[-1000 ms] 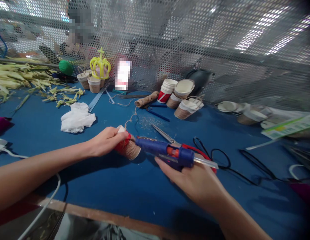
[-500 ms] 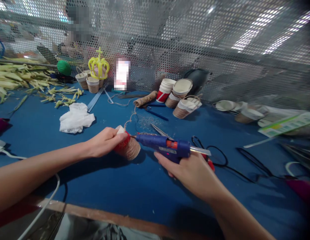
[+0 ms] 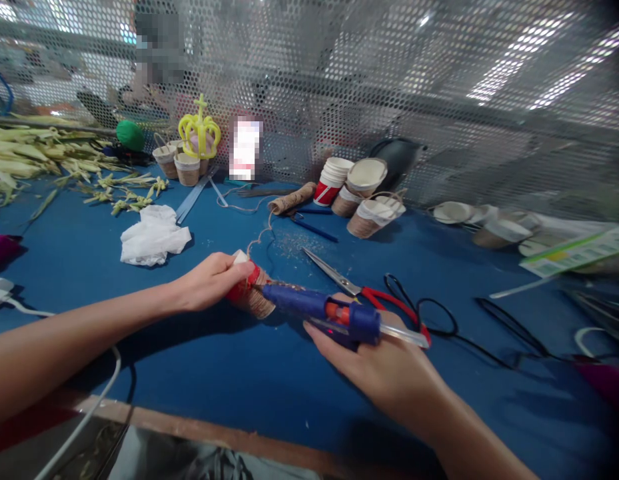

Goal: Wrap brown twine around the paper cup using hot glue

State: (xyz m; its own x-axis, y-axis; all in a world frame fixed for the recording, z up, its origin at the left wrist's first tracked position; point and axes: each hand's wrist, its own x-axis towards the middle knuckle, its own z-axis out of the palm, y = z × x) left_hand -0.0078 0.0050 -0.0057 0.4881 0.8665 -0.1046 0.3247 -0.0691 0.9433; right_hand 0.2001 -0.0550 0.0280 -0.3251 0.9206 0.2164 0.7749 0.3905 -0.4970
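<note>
My left hand (image 3: 214,281) is closed around a red paper cup (image 3: 245,285) tipped on its side, its lower part wound with twine. From the cup a strand of twine (image 3: 262,235) runs up to a twine roll (image 3: 292,199) on the table. In my right hand (image 3: 384,367) is a blue hot glue gun (image 3: 322,308), with a clear glue stick (image 3: 403,335) poking out of its back. The gun's nozzle is at the red side of the cup; whether it touches, I cannot tell. Scissors (image 3: 342,279) with red handles lie behind the gun.
Twine-wrapped cups (image 3: 372,217) stand at the back, beside a stack of red-and-white cups (image 3: 332,181). A crumpled white cloth (image 3: 154,237) lies left, near dried husks (image 3: 29,152). A black cord (image 3: 469,343) runs across the right side. Perforated metal mesh (image 3: 299,87) closes off the back.
The glue gun's nozzle has moved slightly down and left along the cup, and the gun has tilted. The scissors' red handles show more now. My left hand keeps its hold on the cup.
</note>
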